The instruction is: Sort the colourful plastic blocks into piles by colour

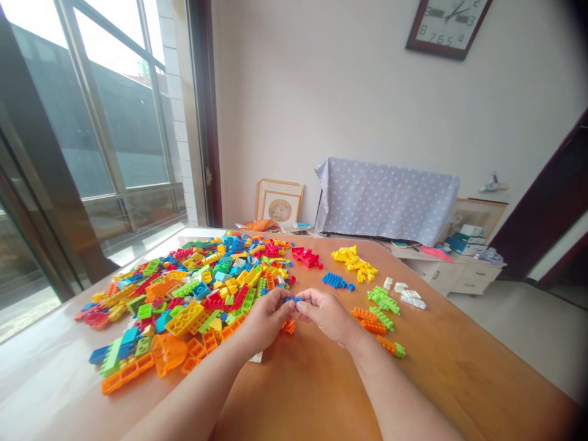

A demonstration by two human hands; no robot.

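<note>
My left hand (265, 318) and my right hand (327, 315) meet above the wooden table (459, 373), both pinching a small blue brick (292, 299) between their fingertips. Left of them spreads a big mixed pile of coloured bricks (193, 294). Beyond my hands lie sorted groups: red bricks (307, 257), blue bricks (335, 282), yellow bricks (354, 262), green bricks (383, 300), white bricks (408, 295) and orange bricks (367, 320). Under my hands some orange pieces (288, 326) show.
A large window (92, 122) fills the left side. Behind the table stand framed pictures (278, 203) on the floor, a piece of furniture under a dotted cloth (386, 199), and a low white cabinet (454, 269) with clutter. A clock (445, 24) hangs on the wall.
</note>
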